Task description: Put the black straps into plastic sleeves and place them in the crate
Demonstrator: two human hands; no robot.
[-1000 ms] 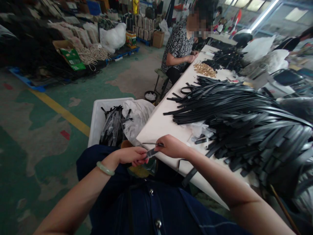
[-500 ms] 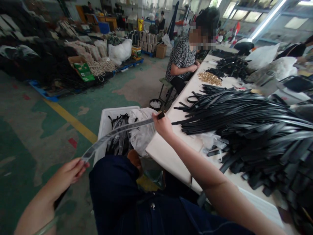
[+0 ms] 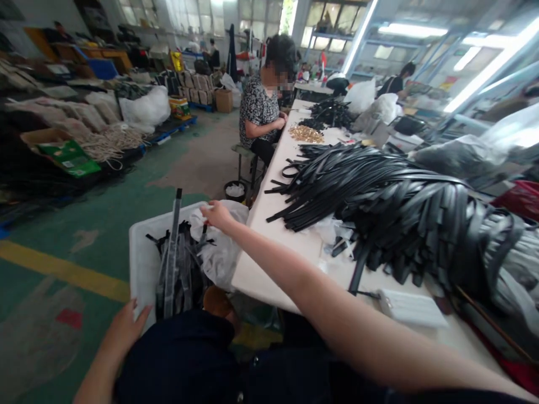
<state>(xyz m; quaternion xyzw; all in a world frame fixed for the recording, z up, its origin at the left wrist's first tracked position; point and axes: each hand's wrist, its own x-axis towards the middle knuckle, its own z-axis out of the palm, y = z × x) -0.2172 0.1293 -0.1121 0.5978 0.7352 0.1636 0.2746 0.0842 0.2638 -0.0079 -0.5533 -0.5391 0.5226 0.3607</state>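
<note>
My right hand [image 3: 217, 216] is over the right part of a white bin [image 3: 138, 252], above a crumpled white plastic bag [image 3: 221, 255]; its fingers are apart with nothing held. Near the bin's lower left edge, my left hand [image 3: 128, 325] has its thumb and fingers spread, holding nothing. A long plastic-wrapped strap [image 3: 172, 252] with a black tip stands upright between the hands, over other black and clear-wrapped straps in the bin. On the white table [image 3: 261, 258] to the right lies a large heap of black straps [image 3: 353, 185].
A person [image 3: 261, 109] sits at the table's far left side, near small gold pieces [image 3: 306, 133] and black parts [image 3: 332, 112]. A small black bucket [image 3: 234, 191] stands on the floor. Stacked goods and a green box [image 3: 69, 157] are at the left.
Both hands have let go of the long strap, which is now in the bin. My right hand has moved left and my left hand down to the bin's edge. The view has turned right.
</note>
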